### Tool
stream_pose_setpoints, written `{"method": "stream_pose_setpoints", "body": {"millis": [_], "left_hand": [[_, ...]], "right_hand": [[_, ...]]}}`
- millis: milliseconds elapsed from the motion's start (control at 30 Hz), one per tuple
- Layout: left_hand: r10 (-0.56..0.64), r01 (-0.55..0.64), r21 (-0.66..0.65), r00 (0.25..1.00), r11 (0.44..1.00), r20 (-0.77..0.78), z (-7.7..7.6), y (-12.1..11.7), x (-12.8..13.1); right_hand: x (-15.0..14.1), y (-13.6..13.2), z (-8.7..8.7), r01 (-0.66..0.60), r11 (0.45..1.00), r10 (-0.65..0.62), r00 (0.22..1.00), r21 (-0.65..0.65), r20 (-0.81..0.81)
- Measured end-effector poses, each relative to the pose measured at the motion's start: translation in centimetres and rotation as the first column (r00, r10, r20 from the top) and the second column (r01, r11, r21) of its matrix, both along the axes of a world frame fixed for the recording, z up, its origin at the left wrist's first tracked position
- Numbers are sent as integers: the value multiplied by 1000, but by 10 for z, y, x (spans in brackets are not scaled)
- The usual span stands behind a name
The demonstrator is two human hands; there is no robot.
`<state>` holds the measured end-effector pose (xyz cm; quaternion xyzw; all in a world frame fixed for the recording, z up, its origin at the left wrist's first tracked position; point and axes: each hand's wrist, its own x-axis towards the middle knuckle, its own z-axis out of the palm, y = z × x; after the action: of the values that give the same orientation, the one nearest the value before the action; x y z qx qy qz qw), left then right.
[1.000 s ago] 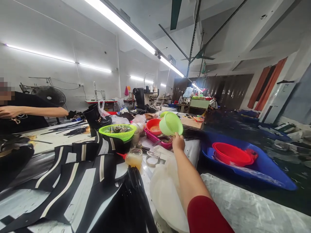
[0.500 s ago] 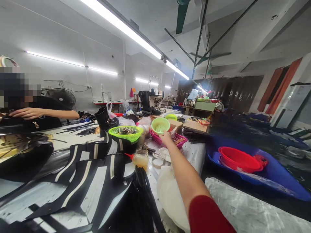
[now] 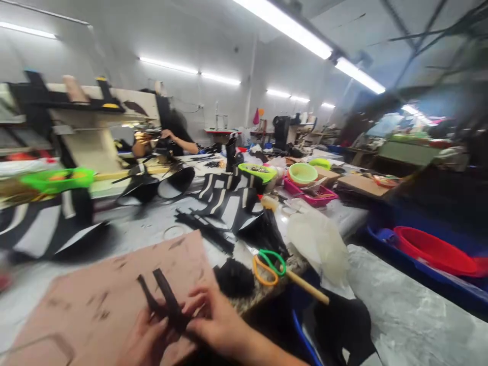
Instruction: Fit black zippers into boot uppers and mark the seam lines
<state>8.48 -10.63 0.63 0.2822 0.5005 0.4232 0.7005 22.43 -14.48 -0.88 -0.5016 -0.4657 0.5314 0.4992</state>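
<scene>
At the lower middle, my left hand [image 3: 147, 333] is closed around black strips [image 3: 168, 295], probably leather or fabric. Two of their ends stick up past the fingers. My right hand [image 3: 219, 317] pinches the same strips from the right side, its thumb and fingertips against them. Both hands are over a pinkish board [image 3: 114, 274] with dark smudges. Just right of the board lies a black clump [image 3: 234, 277], its details blurred. Scissors with green and orange handles [image 3: 272, 267] rest beside it near the table edge.
Black boot pieces with pale stripes [image 3: 229, 198] cover the table beyond. Farther back are a light green basket [image 3: 303, 173] and a magenta basket [image 3: 318, 199]. A wooden stick [image 3: 308, 287] juts past the edge. A red basin [image 3: 430, 251] sits right. A co-worker's arm [image 3: 185, 144] shows behind.
My right arm has come back from the light green basket to the lower middle. The view has swung left and down. Both hands now hold black strips over the pinkish board.
</scene>
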Motion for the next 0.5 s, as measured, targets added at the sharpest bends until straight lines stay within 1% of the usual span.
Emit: {"method": "stream_pose_setpoints", "body": {"millis": [33, 67, 100, 133, 167, 200, 233, 267, 300, 333, 367, 400, 433, 467, 500], "left_hand": [[28, -28, -23, 999, 999, 16, 1, -7, -17], [73, -70, -60, 996, 996, 46, 2, -14, -33], [124, -116, -99, 989, 988, 76, 1, -19, -49], [174, -160, -133, 980, 978, 100, 0, -24, -66], [215, -198, -145, 970, 969, 113, -3, -29, -81], [235, -221, -130, 966, 967, 108, -6, -32, -96], [242, -235, -86, 967, 968, 77, -9, -35, -110], [247, -246, -15, 969, 969, 14, -12, -36, -123], [256, -250, 85, 963, 965, -84, -15, -36, -133], [274, -229, 213, 937, 950, -215, -19, -34, -142], [291, -150, 360, 878, 921, -381, -22, -32, -147], [301, -2, 480, 782, 877, -546, -25, -28, -150], [299, 184, 541, 669, 821, -681, -27, -23, -149], [275, 371, 539, 567, 756, -776, -30, -17, -145], [228, 527, 498, 494, 689, -839, -32, -11, -139]], "right_hand": [[-13, 0, -3, -10, 1000, 11, 999, -24, 47], [-23, 0, -5, -57, 998, 61, 989, -33, 133], [-31, 1, -4, -137, 990, 140, 960, -29, 244], [-37, 4, -3, -222, 975, 212, 910, -12, 357], [-43, 7, -1, -307, 952, 269, 841, 5, 469], [-48, 11, 0, -380, 925, 303, 762, 16, 572], [-53, 16, 2, -438, 899, 313, 671, 19, 672], [-57, 21, 3, -481, 877, 306, 574, 11, 759], [-61, 26, 4, -508, 861, 292, 483, -7, 826], [-65, 30, 5, -526, 850, 279, 404, -28, 871], [-68, 35, 5, -537, 842, 270, 344, -47, 900], [-70, 38, 5, -544, 837, 264, 303, -61, 916], [-72, 41, 4, -548, 833, 264, 277, -73, 924], [-73, 43, 3, -551, 830, 265, 260, -83, 929], [-74, 44, 2, -555, 827, 267, 241, -93, 933]]}}
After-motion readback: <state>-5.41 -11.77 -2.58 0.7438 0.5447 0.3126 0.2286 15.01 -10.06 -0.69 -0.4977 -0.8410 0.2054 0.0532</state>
